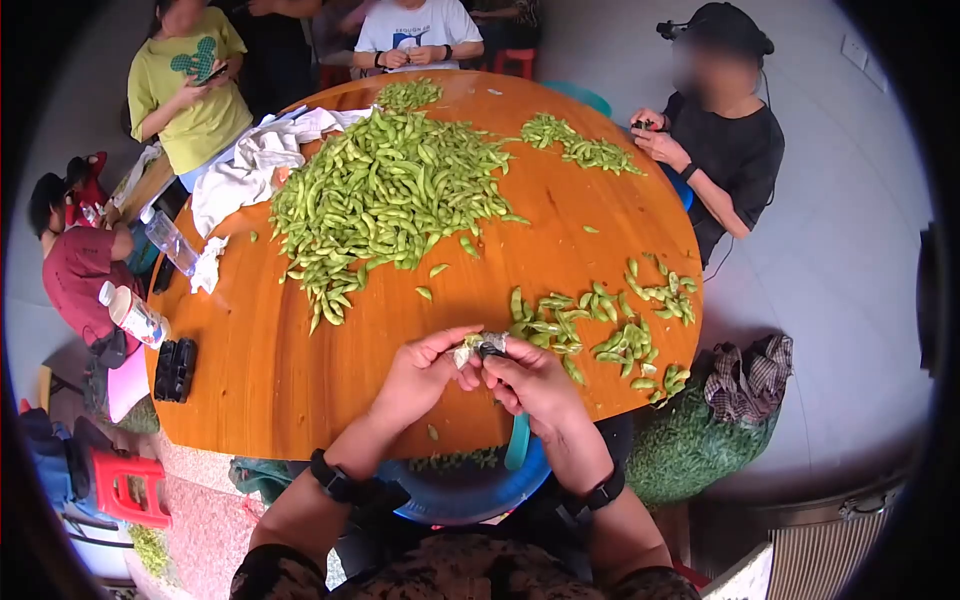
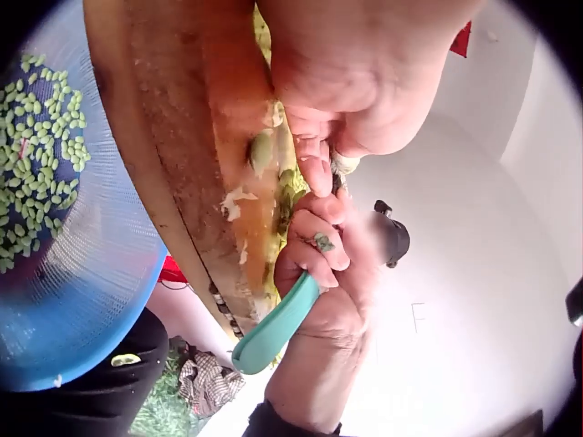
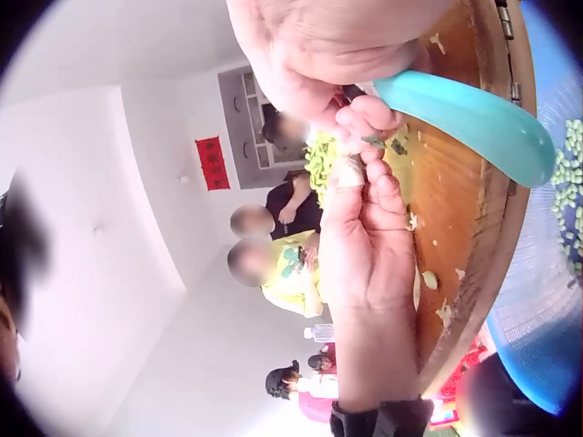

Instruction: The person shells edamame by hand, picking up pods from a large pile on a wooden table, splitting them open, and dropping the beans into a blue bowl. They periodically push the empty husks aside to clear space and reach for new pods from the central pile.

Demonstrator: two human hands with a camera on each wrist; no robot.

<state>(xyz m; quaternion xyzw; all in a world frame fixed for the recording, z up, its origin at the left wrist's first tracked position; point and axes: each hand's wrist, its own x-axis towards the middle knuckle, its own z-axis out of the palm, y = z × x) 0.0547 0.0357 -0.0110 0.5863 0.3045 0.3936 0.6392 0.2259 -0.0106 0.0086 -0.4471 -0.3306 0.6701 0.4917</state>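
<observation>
Both hands meet over the table's near edge in the head view. My right hand [image 1: 540,385] grips a tool with a curved teal handle [image 1: 517,442] that hangs below the palm. Its working end is mostly hidden between the fingers, with a dark part at the fingertips. My left hand [image 1: 415,380] pinches a small whitish, green-stained piece [image 1: 463,353] against the right fingertips; I cannot tell what this piece is. Green bits cling to the fingers of both hands. Just beyond the right hand lie loose green soybean pods [image 1: 550,325].
A big heap of pods [image 1: 400,190] covers the far middle of the round wooden table [image 1: 250,400]. Under its near edge sits a blue basin [image 2: 118,300] holding shelled beans [image 2: 41,155]. A black case [image 1: 175,370] and bottle [image 1: 133,315] stand left. Several people surround the table.
</observation>
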